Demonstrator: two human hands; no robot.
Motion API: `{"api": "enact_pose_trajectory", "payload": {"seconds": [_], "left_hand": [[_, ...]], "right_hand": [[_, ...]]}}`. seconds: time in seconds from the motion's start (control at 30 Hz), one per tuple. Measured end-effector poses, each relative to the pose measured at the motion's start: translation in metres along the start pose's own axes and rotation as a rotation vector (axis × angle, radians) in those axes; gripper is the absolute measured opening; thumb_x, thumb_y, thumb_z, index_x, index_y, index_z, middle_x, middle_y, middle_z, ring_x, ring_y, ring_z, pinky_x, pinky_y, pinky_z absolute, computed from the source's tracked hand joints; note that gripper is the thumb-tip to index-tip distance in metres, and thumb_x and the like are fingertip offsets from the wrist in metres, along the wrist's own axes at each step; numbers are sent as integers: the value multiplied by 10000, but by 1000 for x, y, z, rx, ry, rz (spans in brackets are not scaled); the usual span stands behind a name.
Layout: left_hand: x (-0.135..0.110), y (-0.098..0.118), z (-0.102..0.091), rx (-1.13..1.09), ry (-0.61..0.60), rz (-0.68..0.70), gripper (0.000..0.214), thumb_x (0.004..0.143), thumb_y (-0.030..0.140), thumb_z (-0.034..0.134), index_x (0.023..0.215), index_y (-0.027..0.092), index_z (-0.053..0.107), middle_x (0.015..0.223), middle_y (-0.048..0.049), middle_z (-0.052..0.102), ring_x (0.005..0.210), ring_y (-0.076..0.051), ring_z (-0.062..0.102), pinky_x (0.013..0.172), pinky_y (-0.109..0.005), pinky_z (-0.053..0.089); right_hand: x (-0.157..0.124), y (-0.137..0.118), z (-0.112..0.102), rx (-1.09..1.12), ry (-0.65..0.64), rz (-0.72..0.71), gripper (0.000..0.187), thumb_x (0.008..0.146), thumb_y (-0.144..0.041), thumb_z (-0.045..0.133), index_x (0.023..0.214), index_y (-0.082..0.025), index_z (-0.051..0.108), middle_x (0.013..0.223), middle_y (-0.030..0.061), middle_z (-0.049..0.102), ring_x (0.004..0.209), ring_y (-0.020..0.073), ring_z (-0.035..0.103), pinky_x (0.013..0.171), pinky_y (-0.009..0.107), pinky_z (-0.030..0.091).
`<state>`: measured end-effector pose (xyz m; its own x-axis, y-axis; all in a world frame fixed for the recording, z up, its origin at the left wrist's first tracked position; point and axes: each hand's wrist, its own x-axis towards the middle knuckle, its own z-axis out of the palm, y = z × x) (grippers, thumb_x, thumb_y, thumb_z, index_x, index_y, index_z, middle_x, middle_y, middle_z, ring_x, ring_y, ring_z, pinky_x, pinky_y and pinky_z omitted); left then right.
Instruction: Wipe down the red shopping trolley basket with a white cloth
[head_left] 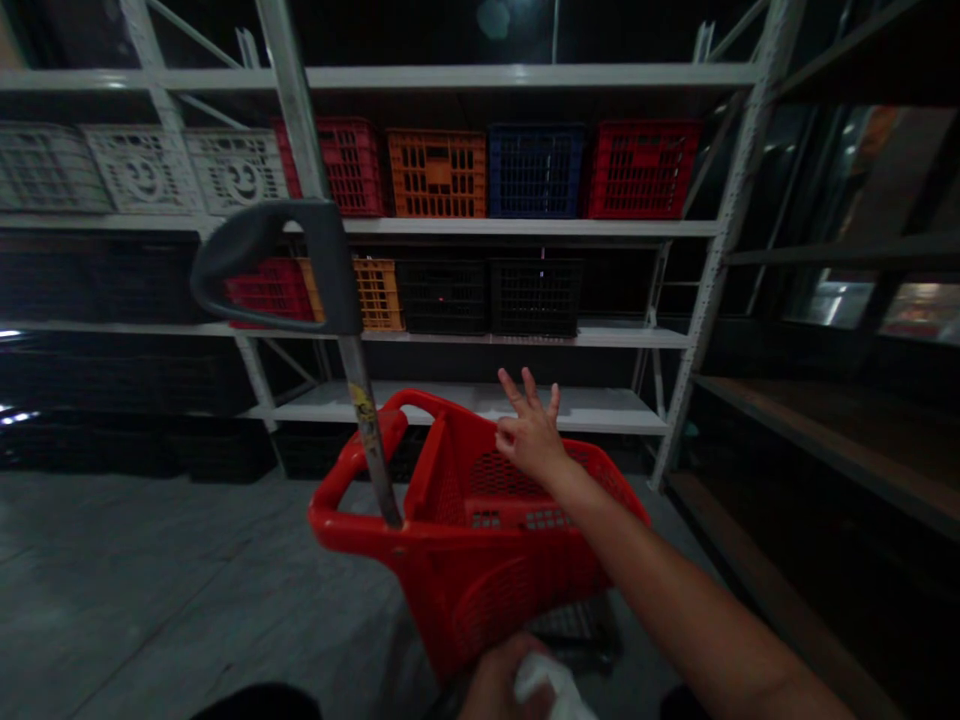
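My right hand [529, 432] is raised in front of me above a red plastic shopping cart [517, 560]. Its thumb and index finger curl into a ring, while the other three fingers are stretched up and spread, with nothing in them. Low at the bottom edge, my left hand [495, 682] is closed around a crumpled white cloth or paper [551, 690]; its fingers are partly cut off. A metal pole [364, 400] with a dark grey loop handle [341, 270] rises at the cart's left end, beside its red push bar [337, 500].
White metal shelving [525, 228] stands behind the cart. It carries several plastic crates, among them an orange crate [437, 172], a blue crate [535, 172] and a black crate [535, 298]. Dark shelves [825, 440] line the right side. Grey concrete floor [150, 580] lies at left.
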<state>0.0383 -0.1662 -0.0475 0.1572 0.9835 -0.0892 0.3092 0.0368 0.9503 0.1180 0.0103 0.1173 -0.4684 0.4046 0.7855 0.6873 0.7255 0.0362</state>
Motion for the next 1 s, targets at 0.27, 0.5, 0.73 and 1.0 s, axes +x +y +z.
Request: {"api": "enact_pose_trajectory", "payload": {"seconds": [0.27,0.5,0.73,1.0], "left_hand": [[13,20,-26,-99,207,42,175,619,310,600,649,156,522,582,37,535,570,-102,472,535,-206,355],[8,26,-50,-111,305,10,198,616,311,610,716,163,524,614,35,549,575,-109,496,536,-208,383],[0,21,-37,48,279,117,410,638,180,544,1041,204,472,902,-9,613,787,-141,568,720,-244,436],[-9,23,-32,222,247,189,242,590,200,622,829,207,589,904,-30,618,846,-171,560,765,-278,440]], "right_hand": [[-30,-4,-8,160,-109,77,74,726,-230,587,677,-188,624,1459,-21,109,1325,297,-17,960,633,-40],[-167,-47,-22,1148,-314,591,452,764,-365,567,1192,-262,462,1249,98,469,998,206,552,790,360,469],[-205,-85,-23,994,-171,655,523,629,-409,688,1089,-231,516,1217,104,425,1099,253,449,889,354,410],[-201,-78,-19,819,-141,595,118,806,-245,516,822,-223,630,1031,66,539,960,188,522,843,312,417]]}}
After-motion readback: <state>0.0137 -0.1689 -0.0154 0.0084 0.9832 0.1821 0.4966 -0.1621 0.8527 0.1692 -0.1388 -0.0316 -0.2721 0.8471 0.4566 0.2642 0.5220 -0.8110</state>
